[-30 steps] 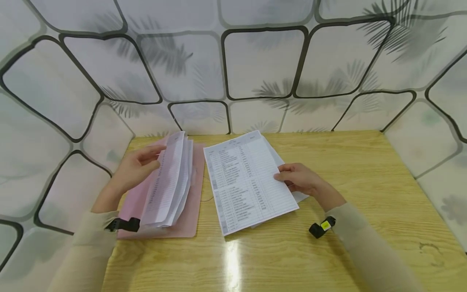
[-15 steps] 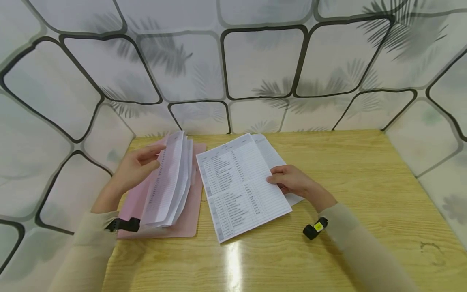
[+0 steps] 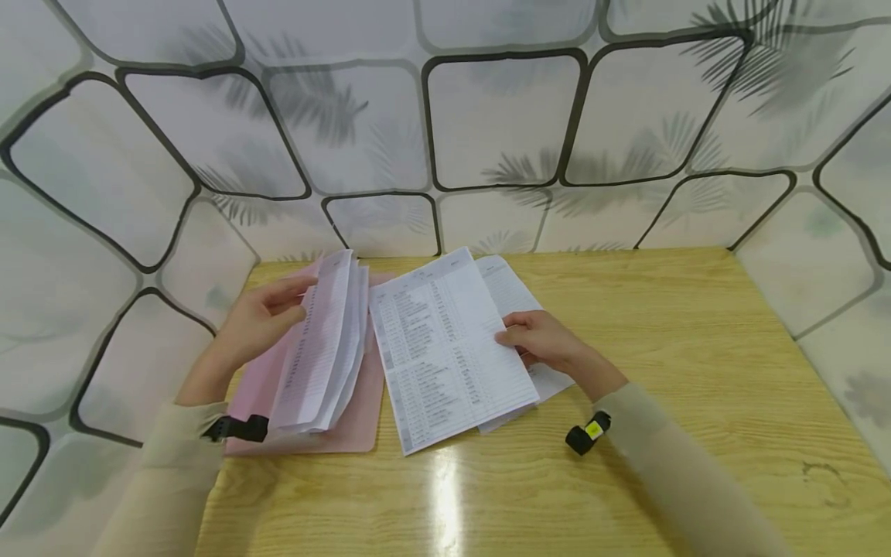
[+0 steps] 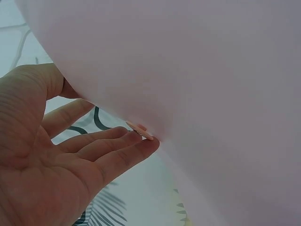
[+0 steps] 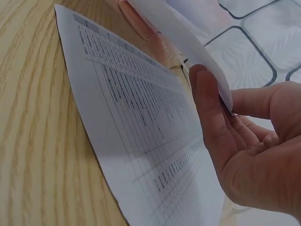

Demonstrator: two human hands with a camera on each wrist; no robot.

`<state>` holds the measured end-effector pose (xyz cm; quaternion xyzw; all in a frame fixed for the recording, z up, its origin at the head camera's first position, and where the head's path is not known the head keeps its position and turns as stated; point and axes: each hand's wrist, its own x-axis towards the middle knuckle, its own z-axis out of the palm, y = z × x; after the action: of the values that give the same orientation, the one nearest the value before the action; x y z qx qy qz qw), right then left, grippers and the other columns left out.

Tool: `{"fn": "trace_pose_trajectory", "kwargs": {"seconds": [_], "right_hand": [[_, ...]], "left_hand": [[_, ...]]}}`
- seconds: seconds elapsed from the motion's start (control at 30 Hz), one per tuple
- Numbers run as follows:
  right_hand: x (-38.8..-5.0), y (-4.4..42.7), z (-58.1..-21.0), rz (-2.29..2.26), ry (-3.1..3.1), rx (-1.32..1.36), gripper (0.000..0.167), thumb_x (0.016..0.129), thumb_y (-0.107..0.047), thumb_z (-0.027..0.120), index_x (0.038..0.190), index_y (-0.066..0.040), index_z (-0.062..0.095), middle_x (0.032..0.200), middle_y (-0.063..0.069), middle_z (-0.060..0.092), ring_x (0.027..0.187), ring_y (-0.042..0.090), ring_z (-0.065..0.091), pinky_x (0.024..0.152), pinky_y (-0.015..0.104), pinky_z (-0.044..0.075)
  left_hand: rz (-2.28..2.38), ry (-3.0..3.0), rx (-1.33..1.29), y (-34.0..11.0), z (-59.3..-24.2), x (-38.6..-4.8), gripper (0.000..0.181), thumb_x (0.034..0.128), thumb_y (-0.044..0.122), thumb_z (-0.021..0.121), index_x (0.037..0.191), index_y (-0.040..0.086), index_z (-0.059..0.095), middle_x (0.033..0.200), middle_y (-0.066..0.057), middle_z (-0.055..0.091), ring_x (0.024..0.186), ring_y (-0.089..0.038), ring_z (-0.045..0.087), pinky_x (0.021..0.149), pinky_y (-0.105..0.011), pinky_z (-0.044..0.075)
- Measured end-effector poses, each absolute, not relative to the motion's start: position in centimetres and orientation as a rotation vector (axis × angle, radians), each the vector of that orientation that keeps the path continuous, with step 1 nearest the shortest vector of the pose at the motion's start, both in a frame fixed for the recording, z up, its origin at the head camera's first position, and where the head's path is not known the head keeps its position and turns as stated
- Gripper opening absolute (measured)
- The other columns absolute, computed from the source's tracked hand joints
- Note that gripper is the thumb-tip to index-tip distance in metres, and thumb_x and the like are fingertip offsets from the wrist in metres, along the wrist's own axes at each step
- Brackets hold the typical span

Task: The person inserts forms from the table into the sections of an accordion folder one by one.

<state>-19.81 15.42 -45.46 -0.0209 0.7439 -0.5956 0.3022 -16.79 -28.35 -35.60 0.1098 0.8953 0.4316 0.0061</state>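
At the left lies a pink folder (image 3: 358, 433), its cover raised, with several printed sheets (image 3: 316, 340) standing fanned inside. My left hand (image 3: 261, 317) holds the raised cover by its outer edge. In the left wrist view the pink cover (image 4: 197, 84) fills most of the frame, and a small disc-like fastener (image 4: 140, 130) shows at the fingertips. My right hand (image 3: 550, 344) pinches a printed sheet (image 3: 452, 356) by its right edge, thumb on top. Below it a second printed sheet (image 3: 511, 286) lies on the table, also seen in the right wrist view as the lower sheet (image 5: 127, 108).
A wood-grain table (image 3: 661, 333) carries everything. Behind and at both sides stand patterned walls (image 3: 501, 116) with dark outlines and leaf prints. Black wrist cameras are worn on both forearms, the right camera (image 3: 588, 433) hanging near the table.
The right hand has moved left with the printed sheet, whose left edge now overlaps the folder's right edge. More of the lower sheet shows. The left hand and folder stay put.
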Motion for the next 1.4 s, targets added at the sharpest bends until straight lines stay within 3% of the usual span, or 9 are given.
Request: {"fn": "trace_pose_trajectory", "kwargs": {"seconds": [0.33,0.57,0.8,0.87,1.0,1.07,1.27,1.4], "right_hand": [[-19.7,13.4,-45.8,-1.637,1.941,0.007,0.046,0.102,-0.015,0.065,0.143,0.004,0.057,0.098,0.002,0.075,0.079,0.011,0.072,0.067,0.027,0.061],[-19.3,12.0,-45.9,-1.695,1.916,0.052,0.039,0.102,-0.014,0.064,0.135,0.006,0.061,0.093,0.002,0.075,0.077,0.01,0.073,0.067,0.027,0.061],[-18.3,10.7,-46.3,-1.734,1.934,0.092,0.035,0.103,-0.014,0.064,0.133,0.005,0.062,0.096,0.005,0.076,0.075,0.011,0.073,0.063,0.027,0.061],[-18.1,10.5,-46.4,-1.74,1.953,0.099,0.036,0.103,-0.014,0.064,0.134,0.005,0.062,0.098,0.006,0.076,0.076,0.012,0.073,0.062,0.027,0.061],[-17.9,10.3,-46.4,-1.759,1.974,0.1,0.037,0.103,-0.014,0.064,0.135,0.005,0.062,0.1,0.008,0.077,0.075,0.012,0.072,0.062,0.027,0.06],[-18.0,10.4,-46.3,-1.774,1.972,0.108,0.038,0.102,-0.013,0.064,0.135,0.006,0.062,0.1,0.008,0.077,0.075,0.011,0.072,0.063,0.027,0.06],[-18.0,10.3,-46.2,-1.809,1.951,0.143,0.037,0.101,-0.012,0.064,0.133,0.006,0.062,0.095,0.004,0.076,0.073,0.011,0.072,0.062,0.027,0.06],[-18.0,10.1,-46.0,-1.804,1.954,0.162,0.039,0.1,-0.013,0.065,0.134,0.006,0.062,0.093,0.003,0.075,0.071,0.011,0.071,0.061,0.026,0.059]], "left_hand": [[1.347,2.8,0.344,-28.3,-35.7,-16.8,0.046,0.0997,0.005,0.059,0.145,-0.003,0.06,0.145,-0.032,0.06,0.129,-0.051,0.06,0.087,-0.002,0.046],[1.344,2.809,0.337,-28.3,-35.8,-16.9,0.046,0.0995,0.005,0.059,0.145,-0.003,0.06,0.144,-0.032,0.06,0.128,-0.05,0.06,0.086,-0.003,0.047],[1.348,2.817,0.341,-28.4,-35.9,-16.9,0.045,0.0988,0.005,0.061,0.144,-0.002,0.062,0.143,-0.031,0.062,0.122,-0.026,0.067,0.087,-0.004,0.048],[1.355,2.808,0.34,-28.4,-35.8,-16.9,0.046,0.0988,0.004,0.06,0.144,-0.002,0.061,0.144,-0.031,0.061,0.124,-0.029,0.066,0.087,-0.004,0.048],[1.368,2.79,0.339,-28.3,-35.7,-16.9,0.046,0.0992,0.005,0.059,0.145,-0.003,0.06,0.145,-0.032,0.059,0.129,-0.048,0.06,0.087,-0.003,0.047],[1.367,2.792,0.339,-28.2,-35.6,-16.8,0.046,0.0992,0.005,0.059,0.145,-0.004,0.06,0.145,-0.032,0.059,0.129,-0.048,0.06,0.088,-0.003,0.047],[1.367,2.81,0.345,-28.2,-35.7,-16.8,0.045,0.0985,0.004,0.06,0.143,-0.003,0.062,0.143,-0.031,0.061,0.119,-0.014,0.067,0.087,-0.004,0.048],[1.367,2.817,0.34,-28.2,-35.7,-16.8,0.045,0.0983,0.004,0.061,0.143,-0.002,0.062,0.143,-0.031,0.062,0.118,-0.014,0.068,0.087,-0.004,0.049]]}}
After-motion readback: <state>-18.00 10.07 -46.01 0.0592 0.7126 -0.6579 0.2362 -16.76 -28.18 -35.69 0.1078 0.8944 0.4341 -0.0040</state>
